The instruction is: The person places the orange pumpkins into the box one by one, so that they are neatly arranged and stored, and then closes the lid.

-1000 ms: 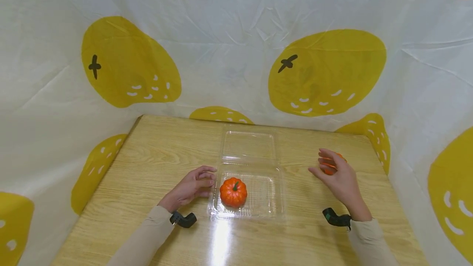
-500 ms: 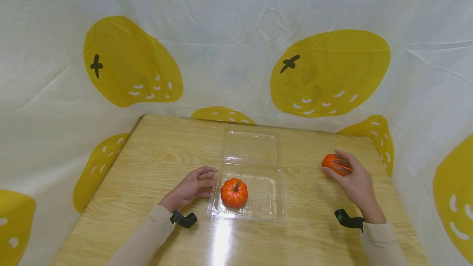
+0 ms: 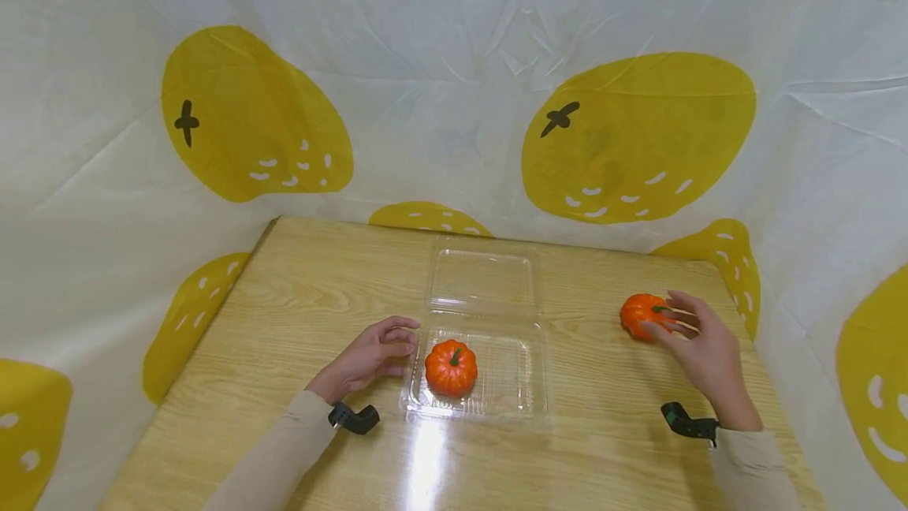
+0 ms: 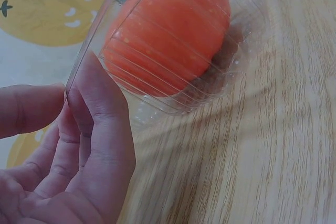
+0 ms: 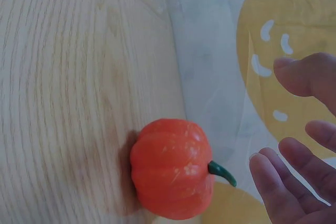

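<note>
A clear plastic clamshell container [image 3: 505, 373] lies on the table with its lid folded back. One small orange pumpkin [image 3: 450, 370] with a green stem sits in the left part of its base. My left hand [image 3: 370, 355] pinches the container's left rim between thumb and fingers, as the left wrist view shows. A second orange pumpkin [image 3: 640, 315] stands on the table to the right, its stem visible. Close beside and above it is my right hand [image 3: 709, 353]; its fingers [image 5: 270, 177] are spread, apart from the pumpkin and holding nothing.
The wooden table [image 3: 333, 274] is bounded at the back and sides by a hanging white cloth [image 3: 440, 124] with large yellow fruit prints. Each wrist carries a black camera mount [image 3: 353, 419]. Light glares off the table in front of the container.
My right hand has moved rightward past the right pumpkin, uncovering most of it. That pumpkin stays in about the same place. My left hand and the container have not visibly moved.
</note>
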